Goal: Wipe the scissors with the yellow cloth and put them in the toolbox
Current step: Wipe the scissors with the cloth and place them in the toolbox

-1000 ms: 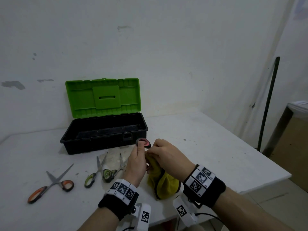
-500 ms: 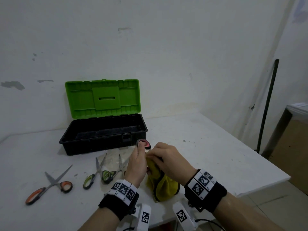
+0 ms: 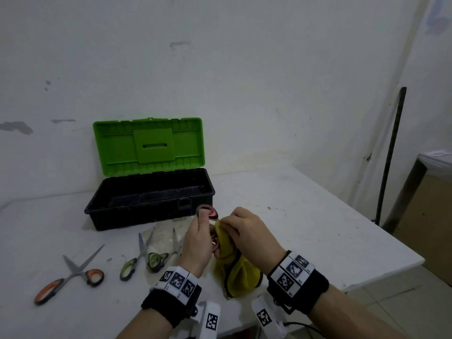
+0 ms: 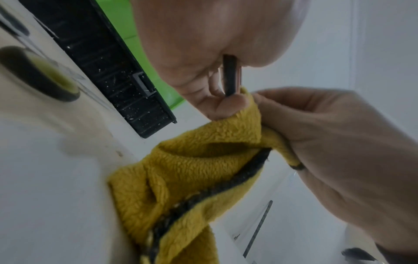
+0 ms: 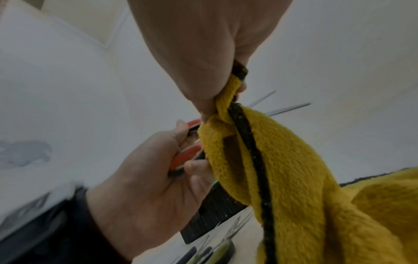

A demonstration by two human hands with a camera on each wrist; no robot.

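My left hand (image 3: 198,241) grips a pair of red-handled scissors (image 3: 208,211) by the handles, held upright just in front of the toolbox; the red grip (image 5: 185,157) shows between its fingers. My right hand (image 3: 247,231) pinches the yellow cloth (image 3: 234,270) around the scissors, so the blades are hidden. The cloth (image 4: 192,169) has a dark hem and hangs down to the table. The black toolbox (image 3: 149,199) stands open behind, its green lid (image 3: 146,145) raised.
On the white table (image 3: 305,228) to the left lie orange-handled scissors (image 3: 71,275) and two green-handled pairs (image 3: 137,258) (image 3: 163,253). The table's right edge falls away to the floor. A dark pole (image 3: 391,152) leans on the wall at right.
My right hand has slid the cloth a little up the scissors towards the handles. The left hand keeps its grip, almost still.
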